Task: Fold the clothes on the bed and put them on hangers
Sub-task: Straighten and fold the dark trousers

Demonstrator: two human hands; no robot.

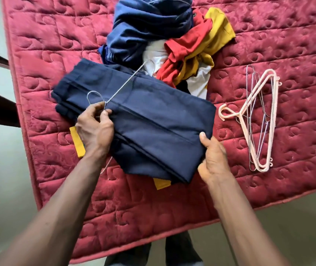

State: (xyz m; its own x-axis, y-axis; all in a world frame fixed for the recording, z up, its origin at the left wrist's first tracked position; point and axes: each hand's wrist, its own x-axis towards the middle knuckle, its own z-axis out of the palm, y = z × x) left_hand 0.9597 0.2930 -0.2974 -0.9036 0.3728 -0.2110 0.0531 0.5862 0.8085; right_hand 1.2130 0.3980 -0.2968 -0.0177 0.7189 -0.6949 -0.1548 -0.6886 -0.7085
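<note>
My left hand [95, 129] pinches a wire hanger [115, 93] threaded through folded navy trousers [143, 116] on the red quilted bed [268, 45]; my right hand [213, 160] grips their corner; spare hangers [259, 120] lie beside.

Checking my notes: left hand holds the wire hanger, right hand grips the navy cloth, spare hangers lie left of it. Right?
No: the head view shows the spare hangers lying right of the navy cloth, not left. The rest holds.

Folded navy garment [143, 120] with wire hanger [123, 85]
</note>
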